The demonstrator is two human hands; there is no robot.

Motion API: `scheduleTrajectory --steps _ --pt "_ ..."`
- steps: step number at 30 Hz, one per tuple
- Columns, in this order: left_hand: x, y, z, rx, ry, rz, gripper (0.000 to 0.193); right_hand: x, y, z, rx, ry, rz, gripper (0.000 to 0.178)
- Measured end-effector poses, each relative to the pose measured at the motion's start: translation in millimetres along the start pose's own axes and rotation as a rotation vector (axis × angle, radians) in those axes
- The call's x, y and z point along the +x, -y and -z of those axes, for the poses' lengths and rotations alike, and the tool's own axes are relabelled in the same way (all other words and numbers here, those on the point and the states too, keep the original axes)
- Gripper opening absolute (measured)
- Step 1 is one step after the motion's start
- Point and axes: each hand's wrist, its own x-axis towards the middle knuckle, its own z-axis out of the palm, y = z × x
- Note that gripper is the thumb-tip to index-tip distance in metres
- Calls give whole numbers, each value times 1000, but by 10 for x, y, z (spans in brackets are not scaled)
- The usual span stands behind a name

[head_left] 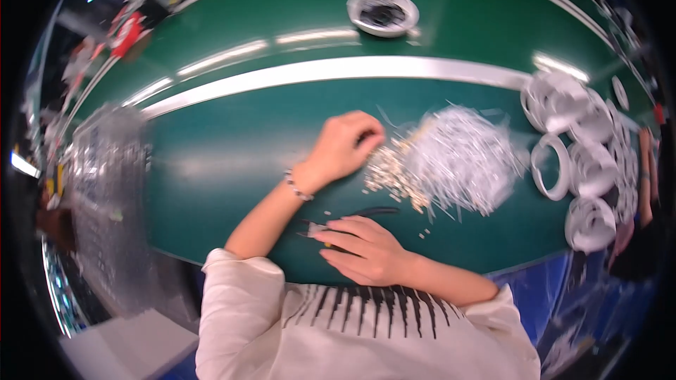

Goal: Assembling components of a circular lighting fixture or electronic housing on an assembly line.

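Observation:
My left hand (345, 142) is curled at the left edge of a pile of small beige pieces (392, 172). Its fingertips are bent inward, and whatever they pinch is too small or hidden to make out. Nearer to me, my right hand (370, 250) has its fingers around a pair of small pliers (377, 210) with black handles. The jaws point left, and one handle lies outside the hand. A heap of thin, clear-white strips (461, 162) touches the beige pile on its right. A few loose beige bits lie near the pliers.
Several white rings or rolls (553, 167) stand stacked on the right of the green table (211, 204). Beyond a white strip (303, 72) sits a white bowl (353, 20) with dark pieces inside. Clear plastic containers (113, 169) stand at the left edge. Another person's arm (644, 176) shows far right.

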Motion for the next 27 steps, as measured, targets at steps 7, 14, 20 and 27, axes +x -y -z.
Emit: scheduleTrajectory --steps 7,14,20,27 --pt "-107 -113 -131 -284 -101 -51 9 -63 121 27 -97 71 -54 20" --pt "-239 -143 -124 -139 -53 -145 12 -4 172 -41 -86 90 -22 20" --pt "-212 -212 -159 -231 -53 -181 10 155 241 10 -128 27 71 19" --pt "-371 -241 -146 -240 -143 -212 9 87 284 -22 -118 46 67 18"
